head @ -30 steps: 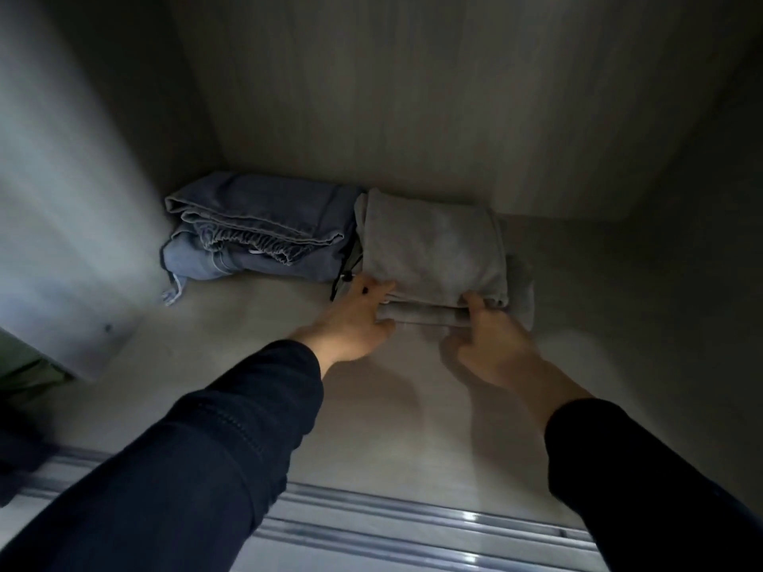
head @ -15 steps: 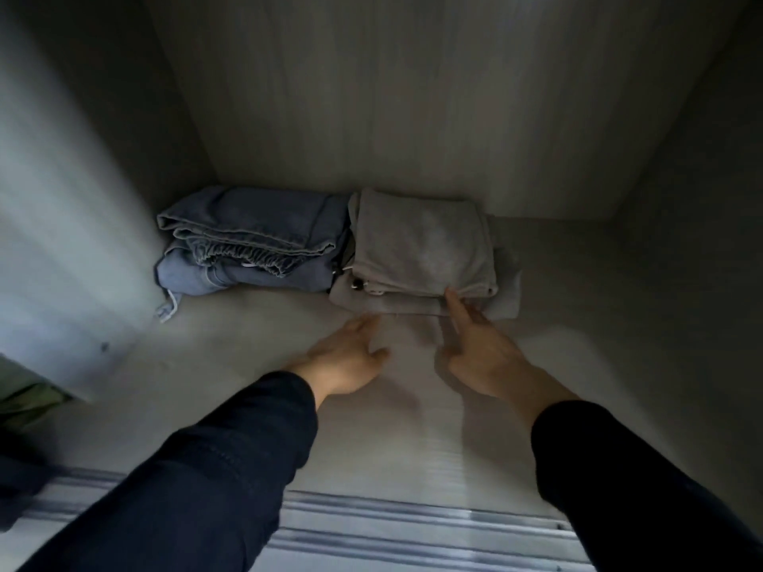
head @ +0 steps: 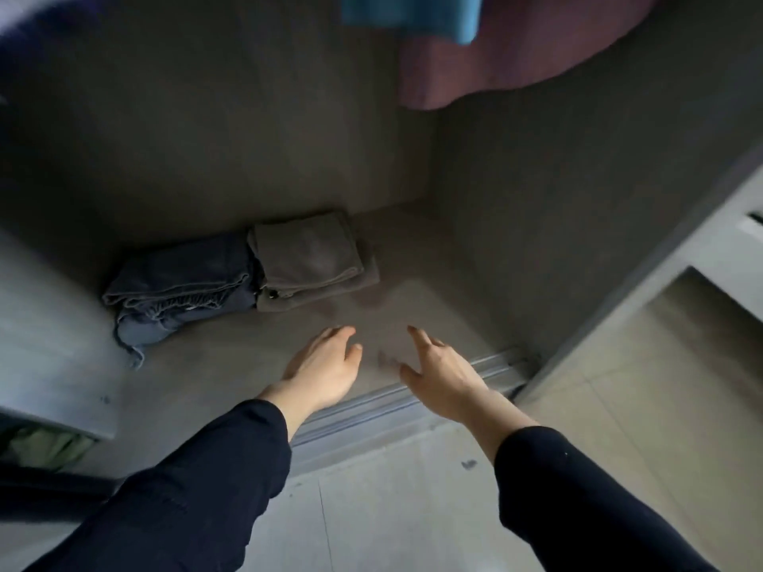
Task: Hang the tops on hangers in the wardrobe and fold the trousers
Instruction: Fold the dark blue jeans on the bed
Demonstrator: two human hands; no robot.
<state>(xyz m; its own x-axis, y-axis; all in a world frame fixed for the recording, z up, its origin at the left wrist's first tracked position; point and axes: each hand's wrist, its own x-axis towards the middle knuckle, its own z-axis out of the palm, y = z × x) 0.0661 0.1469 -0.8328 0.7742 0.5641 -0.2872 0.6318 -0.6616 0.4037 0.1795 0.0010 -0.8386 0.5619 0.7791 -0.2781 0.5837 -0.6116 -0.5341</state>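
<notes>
Left panel (head: 45, 324): pale, upright, at the left edge of the wardrobe opening.
Green cloth (head: 45, 445): bunched low beneath that panel, mostly hidden.
Blue trousers (head: 181, 282): folded in a loose stack at the back left of the wardrobe floor (head: 231, 365); a cord trailing off the front left corner; touching the neighbouring pair on the right.
Grey trousers (head: 309, 262): folded flat into a neat rectangle on the wardrobe floor, against the back wall, just right of the blue trousers.
Left hand (head: 324, 369): released, palm down, fingers relaxed and slightly bent, grasping nothing; over the front part of the wardrobe floor, short of the grey trousers and clear of them; dark sleeve (head: 186, 489) reaching to the wrist.
Right hand (head: 444, 375): likewise released, fingers spread and loosely curved, thumb out to the left, grasping nothing; near the left hand with a gap between, above the front edge of the wardrobe.
Door track (head: 371, 408): metal rails along the wardrobe's front edge, passing under both wrists.
Hanging tops: blue top (head: 413, 12) and dusky pink top (head: 516, 51) at the upper right, only the lower hems in view, blue in front of pink; hangers out of sight.
Room floor (head: 413, 509): pale tiles in front of the track, a small dark mark (head: 468, 464) between the forearms.
</notes>
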